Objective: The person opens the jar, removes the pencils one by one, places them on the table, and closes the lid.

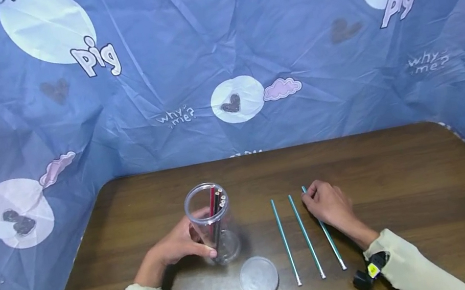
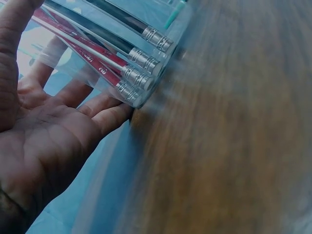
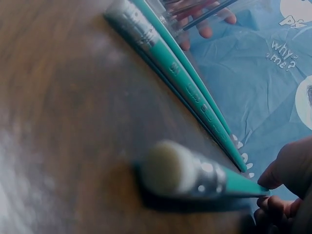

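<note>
Left hand grips a clear jar; at its three o'clock, right hand pinches a part-hidden green pencil.

Pencils in jar, lid before it, three other pencils to the right

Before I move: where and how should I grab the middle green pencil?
Probably pinch the middle pencil mid-shaft, from above, squeezing across its long sides: it's slim, lies flat, and has gaps toward the left pencil and right pencil.
</note>
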Available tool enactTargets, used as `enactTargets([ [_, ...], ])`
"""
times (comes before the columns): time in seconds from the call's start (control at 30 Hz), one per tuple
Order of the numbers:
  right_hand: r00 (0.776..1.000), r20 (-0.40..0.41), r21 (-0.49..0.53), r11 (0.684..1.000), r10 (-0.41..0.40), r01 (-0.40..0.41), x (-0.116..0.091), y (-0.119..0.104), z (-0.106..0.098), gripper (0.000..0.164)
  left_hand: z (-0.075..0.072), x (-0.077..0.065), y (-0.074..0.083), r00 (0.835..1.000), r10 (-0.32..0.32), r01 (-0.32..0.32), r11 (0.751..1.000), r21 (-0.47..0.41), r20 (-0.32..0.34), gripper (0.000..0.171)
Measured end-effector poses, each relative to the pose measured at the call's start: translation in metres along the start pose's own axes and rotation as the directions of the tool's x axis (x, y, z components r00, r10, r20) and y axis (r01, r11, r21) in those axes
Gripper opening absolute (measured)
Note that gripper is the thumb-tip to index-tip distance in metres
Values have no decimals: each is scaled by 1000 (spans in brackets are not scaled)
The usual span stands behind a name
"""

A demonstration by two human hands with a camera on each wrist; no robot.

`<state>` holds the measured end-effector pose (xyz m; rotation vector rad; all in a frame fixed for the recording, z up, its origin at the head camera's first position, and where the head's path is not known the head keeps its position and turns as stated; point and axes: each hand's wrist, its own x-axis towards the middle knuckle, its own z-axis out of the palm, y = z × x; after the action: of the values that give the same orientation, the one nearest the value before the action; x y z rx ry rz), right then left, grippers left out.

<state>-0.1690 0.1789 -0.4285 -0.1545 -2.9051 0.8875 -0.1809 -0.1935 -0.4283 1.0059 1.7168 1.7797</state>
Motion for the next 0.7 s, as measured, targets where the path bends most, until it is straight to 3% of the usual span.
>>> enactTargets([
  [0.23, 1000, -12, -3, 1000, 23, -23, -2, 2, 8, 19, -2, -5, -4, 1000, -20, 20, 1000, -11, -4, 73],
  [0.7, 999, -24, -82, 996, 28, -30, 1, 7, -2, 17, 0, 0, -1, 1000, 4, -4, 1000, -15, 9, 76],
])
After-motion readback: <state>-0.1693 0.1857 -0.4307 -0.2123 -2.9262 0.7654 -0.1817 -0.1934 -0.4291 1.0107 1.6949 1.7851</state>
